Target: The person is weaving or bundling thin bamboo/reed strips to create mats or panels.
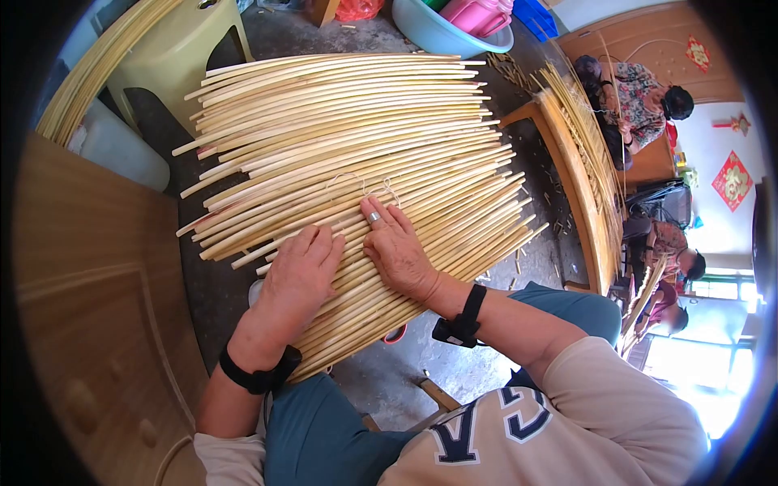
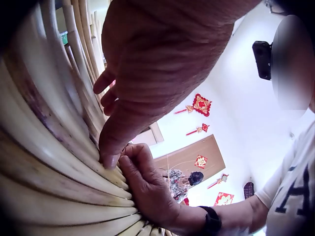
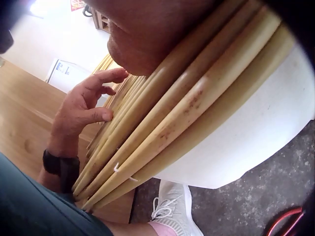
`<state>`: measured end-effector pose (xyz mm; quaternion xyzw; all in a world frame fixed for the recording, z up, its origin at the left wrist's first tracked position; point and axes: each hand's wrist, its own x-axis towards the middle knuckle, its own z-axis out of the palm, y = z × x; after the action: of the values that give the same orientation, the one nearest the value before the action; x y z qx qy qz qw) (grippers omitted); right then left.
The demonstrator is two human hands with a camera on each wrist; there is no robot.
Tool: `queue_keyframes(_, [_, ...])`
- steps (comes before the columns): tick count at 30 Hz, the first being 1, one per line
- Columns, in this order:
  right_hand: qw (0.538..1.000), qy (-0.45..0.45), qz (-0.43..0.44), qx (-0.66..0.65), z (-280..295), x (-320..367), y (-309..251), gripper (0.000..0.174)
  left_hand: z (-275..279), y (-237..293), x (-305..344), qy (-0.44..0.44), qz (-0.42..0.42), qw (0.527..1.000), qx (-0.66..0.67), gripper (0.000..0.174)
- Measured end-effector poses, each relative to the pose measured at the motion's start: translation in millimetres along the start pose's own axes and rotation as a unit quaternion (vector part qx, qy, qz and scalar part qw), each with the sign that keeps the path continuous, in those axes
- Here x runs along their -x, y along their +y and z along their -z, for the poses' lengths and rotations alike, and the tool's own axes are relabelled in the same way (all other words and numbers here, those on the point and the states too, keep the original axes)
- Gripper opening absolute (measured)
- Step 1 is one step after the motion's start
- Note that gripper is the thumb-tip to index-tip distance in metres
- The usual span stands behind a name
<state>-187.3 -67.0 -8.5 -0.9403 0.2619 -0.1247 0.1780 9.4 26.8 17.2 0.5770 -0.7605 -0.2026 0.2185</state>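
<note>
A wide mat of pale, peeled plant stalks [image 1: 356, 138], laid side by side, lies across the person's lap. Thin white string [image 1: 385, 188] loops loosely over its middle. My right hand [image 1: 401, 255], with a ring on one finger, rests on the stalks, its fingertips right by the string. To its left, my left hand [image 1: 298, 271] lies over the stalk ends, fingers reaching forward. In the right wrist view that left hand [image 3: 78, 105] has its thumb and fingers apart. The left wrist view shows my right hand [image 2: 147, 184] low against the stalks, thumb close to the bent forefinger.
A wooden panel [image 1: 97, 267] stands close at the left, beside a cream plastic stool [image 1: 174, 61]. More stalks lean on a wooden bench [image 1: 567, 154] at the right. A blue basin [image 1: 446, 40] sits beyond the mat. Other people [image 1: 640, 101] are seated along the right.
</note>
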Motion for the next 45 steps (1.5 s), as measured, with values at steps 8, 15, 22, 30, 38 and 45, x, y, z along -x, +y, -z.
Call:
queue_keyframes(8, [1.000, 0.009, -0.001, -0.028, 2.1, 0.2, 1.0, 0.016, 6.2, -3.2, 1.8, 0.020, 0.017, 0.999, -0.031, 0.068])
queue_keyframes(15, [0.992, 0.049, -0.013, -0.114, 9.3, -3.9, 1.9, 0.016, 5.7, -6.6, 3.7, 0.005, 0.006, 1.000, -0.013, 0.066])
queue_keyframes(22, [0.950, 0.121, -0.149, -0.244, 38.1, -18.4, -1.6, 0.010, 10.5, -13.6, 4.0, 0.032, 0.023, 0.999, 0.001, 0.067])
queue_keyframes(30, [0.910, 0.194, -0.173, -0.322, 74.1, -44.9, -1.5, 0.008, 5.9, -15.5, 0.3, 0.031, 0.013, 0.999, -0.011, 0.070])
queue_keyframes(38, [0.995, -0.063, -0.022, -0.072, 34.2, -41.8, -9.0, 0.015, 7.8, -9.4, -6.7, 0.021, 0.046, 0.999, 0.006, 0.067])
queue_keyframes(45, [0.975, 0.047, -0.084, -0.199, 52.6, -47.0, -7.6, 0.008, 11.2, -12.1, -2.9, 0.052, 0.033, 0.998, -0.008, 0.065])
